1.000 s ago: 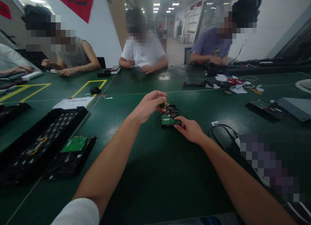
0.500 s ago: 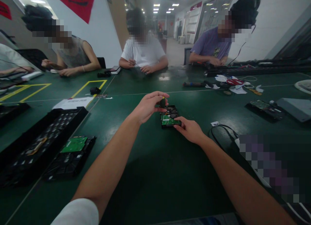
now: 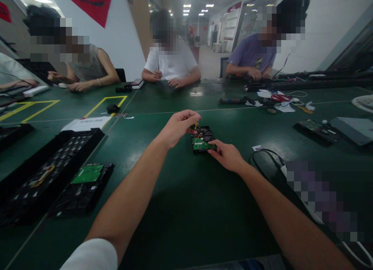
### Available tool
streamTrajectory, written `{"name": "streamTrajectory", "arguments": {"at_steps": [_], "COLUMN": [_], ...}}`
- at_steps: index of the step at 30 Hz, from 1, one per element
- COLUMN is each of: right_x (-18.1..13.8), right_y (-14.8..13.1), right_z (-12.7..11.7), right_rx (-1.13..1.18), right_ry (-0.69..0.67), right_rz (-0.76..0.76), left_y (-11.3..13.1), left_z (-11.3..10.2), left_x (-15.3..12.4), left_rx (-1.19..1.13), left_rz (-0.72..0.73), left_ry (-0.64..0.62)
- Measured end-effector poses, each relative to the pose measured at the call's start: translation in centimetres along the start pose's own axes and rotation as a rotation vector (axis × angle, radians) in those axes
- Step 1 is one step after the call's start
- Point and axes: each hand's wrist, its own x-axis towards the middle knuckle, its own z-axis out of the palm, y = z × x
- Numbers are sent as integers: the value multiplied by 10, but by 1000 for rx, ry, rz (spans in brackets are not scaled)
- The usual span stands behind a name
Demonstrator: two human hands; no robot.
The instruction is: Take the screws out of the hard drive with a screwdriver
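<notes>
A hard drive lies on the green table in front of me, its green circuit board facing up on the near half. My right hand grips its near right edge between thumb and fingers. Over the far left corner, my left hand is closed on what looks like a short black-and-yellow screwdriver. Fingers cover most of that tool, and its tip cannot be made out.
Left of my forearm lies another hard drive beside a long black tray. A further drive and a grey box stand at the right, behind a cable. Several people sit across the table.
My left fingers have shifted around the screwdriver, whose yellow part now shows lower, near the drive. My right hand stays on the drive's edge.
</notes>
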Motion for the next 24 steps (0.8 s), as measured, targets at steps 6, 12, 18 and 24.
{"name": "streamTrajectory", "arguments": {"at_steps": [6,12,18,24], "right_x": [0,-1,0,0], "right_y": [1,-1,-3,-2], "right_z": [2,-1,-2,-2], "right_rx": [-4,0,-8,0], "right_ry": [4,-11,-15,-20], "right_rz": [-3,1,6,9], "left_y": [3,4,4,6], "left_z": [-2,4,4,1], "left_x": [-1,-2,-1,-1], "left_rx": [49,-79,-71,34], "left_rz": [-17,-88,-74,-20], "left_ry": [-16,20,28,43]}}
